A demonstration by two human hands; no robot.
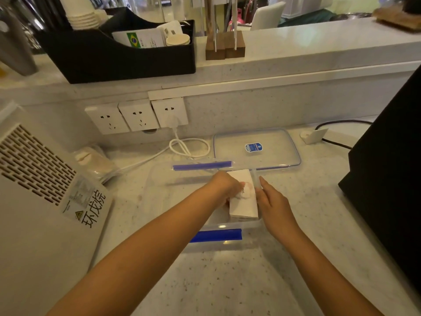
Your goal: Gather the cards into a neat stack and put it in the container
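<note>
Clear plastic container (159, 190); speckled glossy stone counter (227, 281); matt paper cards (242, 206).

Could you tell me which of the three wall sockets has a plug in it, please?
The rightmost socket, nearest the container lid. A white plug sits in its lower holes, its cable coiling on the counter; the other two sockets are empty.
</note>
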